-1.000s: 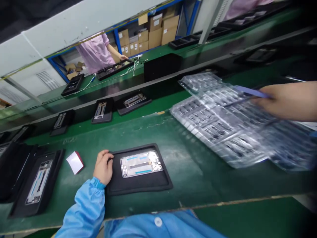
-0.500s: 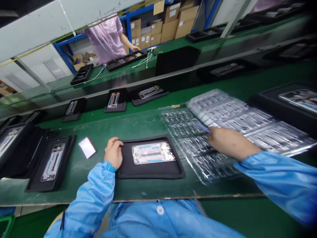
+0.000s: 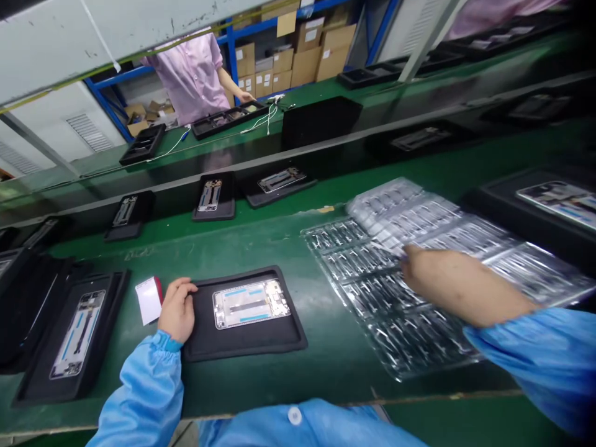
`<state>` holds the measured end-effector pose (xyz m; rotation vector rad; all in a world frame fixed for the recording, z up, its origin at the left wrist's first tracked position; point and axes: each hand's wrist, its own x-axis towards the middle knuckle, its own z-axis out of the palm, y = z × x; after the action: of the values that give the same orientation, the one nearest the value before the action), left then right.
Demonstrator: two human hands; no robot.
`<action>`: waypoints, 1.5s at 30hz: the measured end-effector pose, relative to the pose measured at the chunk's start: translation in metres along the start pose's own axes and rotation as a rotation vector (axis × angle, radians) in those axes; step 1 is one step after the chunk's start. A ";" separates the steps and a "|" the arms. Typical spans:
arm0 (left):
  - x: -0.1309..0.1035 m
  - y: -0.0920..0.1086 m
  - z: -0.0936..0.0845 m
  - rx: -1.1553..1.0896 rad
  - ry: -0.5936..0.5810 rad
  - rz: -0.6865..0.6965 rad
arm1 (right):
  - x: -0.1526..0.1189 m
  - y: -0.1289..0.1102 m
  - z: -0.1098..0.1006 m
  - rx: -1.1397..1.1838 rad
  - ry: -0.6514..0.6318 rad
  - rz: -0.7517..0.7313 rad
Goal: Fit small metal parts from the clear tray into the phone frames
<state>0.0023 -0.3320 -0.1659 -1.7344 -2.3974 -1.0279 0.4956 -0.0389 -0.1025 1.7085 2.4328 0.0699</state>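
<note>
My left hand (image 3: 177, 309) is closed on the left edge of a black foam tray (image 3: 242, 349), its fingers curled over the rim. Inside that tray lies a silver phone frame (image 3: 251, 304) with blue strips. My right hand (image 3: 447, 282) is closed round a slim stick-like tool (image 3: 387, 249), probably tweezers, blurred and mostly covered by the fingers. Its tip hovers at a clear plastic blister tray (image 3: 354, 264) filled with rows of small thin parts. Whether the tip touches a part I cannot tell.
Left of my left hand is a white and red card (image 3: 149, 301). Another black tray (image 3: 100, 360) with a phone frame sits farther left. More blister trays (image 3: 447, 214) are stacked at right. Trays with phone frames (image 3: 210, 196) line the belt behind. Across it stands a person (image 3: 193, 77) in pink.
The view has shifted, so the bench sits lower and more to the left. My right hand remains over the blister tray with its tool turned. My left hand stays on the foam tray.
</note>
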 end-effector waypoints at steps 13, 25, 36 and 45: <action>-0.008 0.048 0.025 -0.057 -0.044 -0.030 | 0.130 -0.091 0.002 0.134 -0.104 -0.282; -0.016 0.090 0.033 -0.109 -0.018 -0.075 | 0.122 -0.081 0.012 0.045 -0.084 -0.281; -0.015 0.123 0.015 -0.076 0.054 -0.033 | 0.122 -0.096 0.002 0.000 -0.119 -0.329; -0.015 0.139 0.011 -0.150 0.088 -0.038 | 0.125 -0.102 -0.002 0.074 -0.137 -0.255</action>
<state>0.1307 -0.3154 -0.1110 -1.6531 -2.3644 -1.2913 0.3597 0.0432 -0.1282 1.3648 2.5535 -0.1663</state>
